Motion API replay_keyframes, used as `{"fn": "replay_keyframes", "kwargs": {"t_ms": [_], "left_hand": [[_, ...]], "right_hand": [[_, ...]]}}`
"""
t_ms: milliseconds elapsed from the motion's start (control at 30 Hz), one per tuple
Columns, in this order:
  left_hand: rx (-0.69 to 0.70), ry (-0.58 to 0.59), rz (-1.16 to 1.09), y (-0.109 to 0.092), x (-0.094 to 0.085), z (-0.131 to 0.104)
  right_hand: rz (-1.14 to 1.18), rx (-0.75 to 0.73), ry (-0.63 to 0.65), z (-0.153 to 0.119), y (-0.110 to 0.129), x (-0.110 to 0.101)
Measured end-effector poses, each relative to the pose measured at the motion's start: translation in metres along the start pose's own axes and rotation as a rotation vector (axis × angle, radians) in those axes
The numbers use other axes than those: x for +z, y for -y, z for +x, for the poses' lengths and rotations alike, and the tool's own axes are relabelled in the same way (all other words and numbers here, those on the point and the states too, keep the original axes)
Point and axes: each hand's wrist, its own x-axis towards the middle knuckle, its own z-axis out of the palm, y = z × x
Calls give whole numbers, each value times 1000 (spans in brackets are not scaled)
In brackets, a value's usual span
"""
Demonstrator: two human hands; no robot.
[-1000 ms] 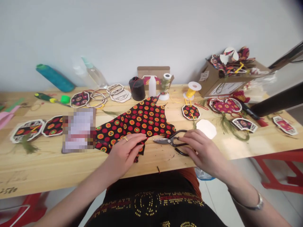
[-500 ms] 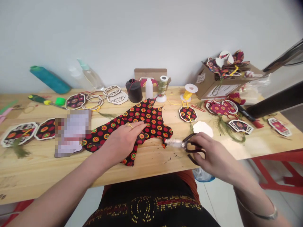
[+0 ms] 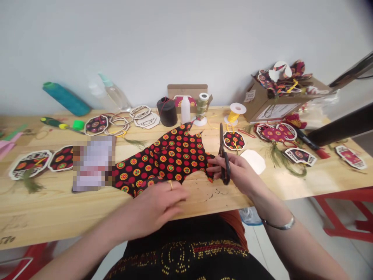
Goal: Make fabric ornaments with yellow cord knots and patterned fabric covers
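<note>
A black cloth (image 3: pixel 171 155) printed with red dots and flowers lies spread on the wooden table, its right edge cut ragged. My left hand (image 3: pixel 159 206), with a ring, is at the cloth's lower edge. Its fingers are curled and slightly blurred, and what they hold, if anything, is hidden. My right hand (image 3: pixel 233 171) has black scissors (image 3: pixel 223 159) hooked on it, blades pointing up and away. Its fingertips reach to the right edge of the cloth. Small dark scraps (image 3: pixel 214 193) lie just below the right hand. A white octagonal card (image 3: pixel 253 161) is beside that hand.
Along the wall stand a teal thread cone (image 3: pixel 67 99), a black spool (image 3: pixel 167 112), a white bottle (image 3: pixel 185 110) and a yellow spool (image 3: pixel 235 112). A cardboard box (image 3: pixel 279 105) of ornaments is at the back right. A black pole (image 3: pixel 340 124) juts in from the right.
My left hand has come off the middle of the cloth toward the near edge. The scissors have swung from pointing left to pointing up, and my right fingers have reached the cloth's edge.
</note>
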Motion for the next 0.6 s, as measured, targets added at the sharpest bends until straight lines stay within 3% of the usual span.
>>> {"fn": "replay_keyframes", "kwargs": {"t_ms": [67,133,200,267,333,433,533,600], "left_hand": [[56,88,-273,-2,-11,-2],[-23,-69,-327,5,-18,3],[-107,-327,-99,19,-18,15],[-80,-407,203,33,-12,26],[-131,-356,402,43,-5,31],[-258,-236,521,40,4,25],[-315,-244,580,26,5,16],[-347,-348,595,22,3,14]], "right_hand": [[-87,-25,-34,-3,4,-3],[-128,-45,-41,-6,7,-4],[-126,-65,-26,-7,7,-2],[-122,-66,-17,-5,7,-1],[-133,-54,-33,-3,6,-3],[-153,-53,-86,0,6,-12],[-156,-67,-94,2,7,-19],[-170,-97,-98,2,8,-20]]}}
